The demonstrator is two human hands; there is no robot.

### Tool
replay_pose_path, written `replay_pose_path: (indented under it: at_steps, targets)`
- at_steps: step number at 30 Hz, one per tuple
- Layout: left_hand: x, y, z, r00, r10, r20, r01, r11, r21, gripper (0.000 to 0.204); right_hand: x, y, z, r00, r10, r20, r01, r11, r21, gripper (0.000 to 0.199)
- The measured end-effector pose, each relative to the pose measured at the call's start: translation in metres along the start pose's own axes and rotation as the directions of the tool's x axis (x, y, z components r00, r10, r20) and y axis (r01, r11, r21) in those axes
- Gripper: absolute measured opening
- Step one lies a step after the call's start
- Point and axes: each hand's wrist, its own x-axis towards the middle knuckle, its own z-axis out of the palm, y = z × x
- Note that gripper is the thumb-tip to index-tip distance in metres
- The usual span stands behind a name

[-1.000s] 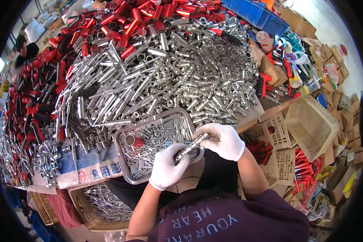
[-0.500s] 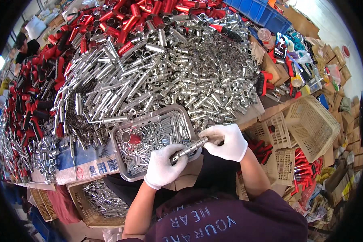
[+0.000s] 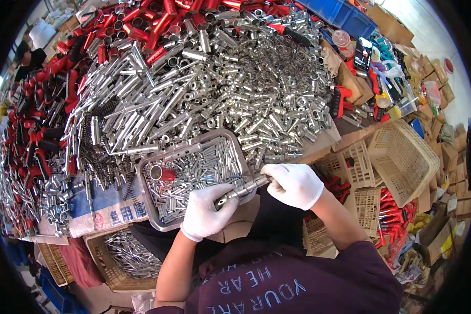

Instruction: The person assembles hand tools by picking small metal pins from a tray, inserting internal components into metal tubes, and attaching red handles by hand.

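Between my two white-gloved hands is a silver stepped metal rod fitting (image 3: 245, 188), tilted up toward the right. My left hand (image 3: 206, 213) is closed round its lower end, with the thumb along it. The fingers of my right hand (image 3: 294, 186) pinch its upper end; part of that end is hidden by the glove. Just beyond my left hand sits a grey metal tray (image 3: 163, 227) full of small silver pins (image 3: 206, 163). A red tube piece (image 3: 162, 174) lies on top of the pins.
Heaped beyond the tray are silver metal parts (image 3: 246, 112), thin springs (image 3: 290, 57) and red tubes (image 3: 157, 26). Red-and-black handles (image 3: 47, 131) pile up at left. Beige plastic baskets (image 3: 403, 162) stand at right, another basket (image 3: 97, 246) lower left. A blue bin (image 3: 345, 20) is at the back.
My hands are slightly farther apart, and more of the metal fitting's middle shows between them. The surroundings have shifted a little to the left in the picture.
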Motion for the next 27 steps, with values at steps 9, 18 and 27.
replay_pose_path:
  at_steps: [9, 18, 27]
  targets:
    - [0.001, -0.003, 0.001, 0.996, 0.085, 0.018, -0.085, 0.996, -0.025, 0.018, -0.005, 0.001, -0.009, 0.964, 0.129, 0.232, -0.182, 0.958, 0.223, 0.03]
    - [-0.011, 0.0, -0.004, 0.991, 0.092, -0.094, -0.095, 0.995, -0.026, 0.025, -0.004, -0.012, 0.02, 0.927, 0.326, 0.188, -0.358, 0.609, 0.708, 0.041]
    - [-0.01, 0.013, -0.015, 0.991, 0.127, -0.03, -0.116, 0.963, 0.244, 0.042, -0.007, 0.014, 0.005, 0.815, 0.58, -0.009, -0.26, 0.379, 0.888, 0.02]
